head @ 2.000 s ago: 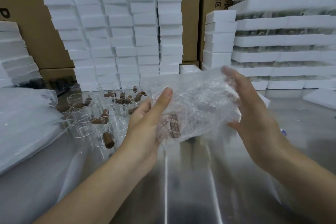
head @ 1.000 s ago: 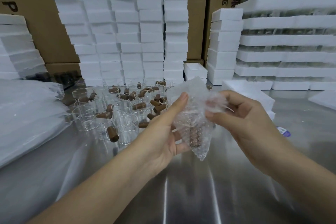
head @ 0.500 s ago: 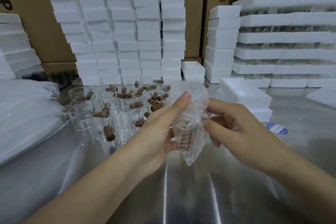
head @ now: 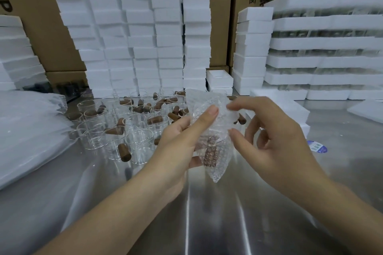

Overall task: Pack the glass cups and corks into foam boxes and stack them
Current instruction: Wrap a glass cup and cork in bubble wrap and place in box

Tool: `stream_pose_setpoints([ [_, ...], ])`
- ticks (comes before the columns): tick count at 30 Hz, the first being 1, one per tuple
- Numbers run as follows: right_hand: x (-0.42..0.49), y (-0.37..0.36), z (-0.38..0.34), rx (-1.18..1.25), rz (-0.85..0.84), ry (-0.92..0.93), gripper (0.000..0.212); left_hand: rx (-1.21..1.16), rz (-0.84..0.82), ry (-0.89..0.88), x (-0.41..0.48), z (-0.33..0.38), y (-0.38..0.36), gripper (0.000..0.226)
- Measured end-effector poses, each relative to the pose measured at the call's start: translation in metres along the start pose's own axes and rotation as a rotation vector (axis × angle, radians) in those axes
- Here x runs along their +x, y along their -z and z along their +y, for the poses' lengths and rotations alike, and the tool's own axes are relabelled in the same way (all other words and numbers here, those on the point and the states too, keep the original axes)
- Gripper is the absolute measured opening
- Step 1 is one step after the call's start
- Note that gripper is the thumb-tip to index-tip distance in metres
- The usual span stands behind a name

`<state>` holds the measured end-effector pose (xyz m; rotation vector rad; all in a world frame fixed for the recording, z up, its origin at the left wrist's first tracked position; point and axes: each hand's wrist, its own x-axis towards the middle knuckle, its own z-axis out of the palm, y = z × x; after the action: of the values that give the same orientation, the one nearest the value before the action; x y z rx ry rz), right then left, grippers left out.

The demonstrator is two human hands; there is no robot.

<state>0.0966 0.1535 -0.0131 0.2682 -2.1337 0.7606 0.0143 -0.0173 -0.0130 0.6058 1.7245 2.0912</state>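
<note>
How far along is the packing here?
Done: foam boxes stand stacked at the back, contents unseen. In hand: the left hand grips bubble wrap with a cork inside; the right hand pinches its top. Left: many glass cups and loose corks sit on the table.

Bare left hand (head: 176, 147) and right hand (head: 275, 147), bare forearms (head: 103, 213), short plain fingernails (head: 213, 112)
</note>
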Motion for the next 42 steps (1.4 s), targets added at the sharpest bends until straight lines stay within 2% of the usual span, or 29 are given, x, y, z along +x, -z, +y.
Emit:
stream_pose_setpoints([
  [2,-0.001,-0.001,-0.001,-0.034,0.015,-0.014,0.034,-0.006,-0.007,-0.009,-0.002,0.001,-0.001,0.059],
  [6,-0.002,-0.003,-0.002,0.149,0.038,-0.158,0.024,-0.029,-0.083,-0.020,-0.002,0.003,-0.004,0.063],
  [9,0.000,0.002,-0.002,0.231,-0.124,-0.173,0.018,-0.003,-0.109,-0.050,-0.003,0.001,-0.004,0.062],
  [12,0.001,0.005,0.001,0.239,-0.269,-0.194,0.022,0.023,-0.103,-0.045,-0.004,-0.001,-0.004,0.063],
  [17,0.000,-0.002,0.003,0.235,-0.081,-0.161,0.026,-0.132,-0.061,0.011,-0.001,-0.001,-0.005,0.058],
  [21,-0.001,-0.008,0.005,0.282,-0.088,-0.154,0.031,-0.298,-0.063,0.044,0.000,0.000,-0.004,0.056],
  [26,-0.003,-0.013,0.006,0.300,-0.058,-0.190,0.033,-0.351,-0.124,0.106,-0.002,-0.006,-0.010,0.064],
  [29,-0.004,-0.012,0.004,0.241,-0.066,-0.172,0.036,-0.299,-0.126,0.123,-0.003,-0.008,-0.012,0.065],
  [33,-0.004,-0.013,0.004,0.053,-0.114,-0.089,0.028,-0.156,-0.056,0.082,-0.001,-0.010,-0.011,0.058],
  [36,-0.003,-0.009,0.005,0.024,-0.309,-0.034,0.018,-0.078,-0.046,0.048,-0.001,-0.012,-0.010,0.059],
  [38,-0.001,-0.005,0.006,0.013,-0.396,-0.031,0.012,-0.033,-0.020,0.013,0.001,-0.015,-0.011,0.073],
  [40,0.002,-0.001,0.008,-0.027,-0.351,-0.086,0.009,-0.028,-0.003,-0.004,0.002,-0.020,-0.012,0.083],
  [42,0.003,0.003,0.010,-0.003,-0.181,-0.147,0.012,-0.017,-0.003,-0.025,0.004,-0.024,-0.013,0.073],
])
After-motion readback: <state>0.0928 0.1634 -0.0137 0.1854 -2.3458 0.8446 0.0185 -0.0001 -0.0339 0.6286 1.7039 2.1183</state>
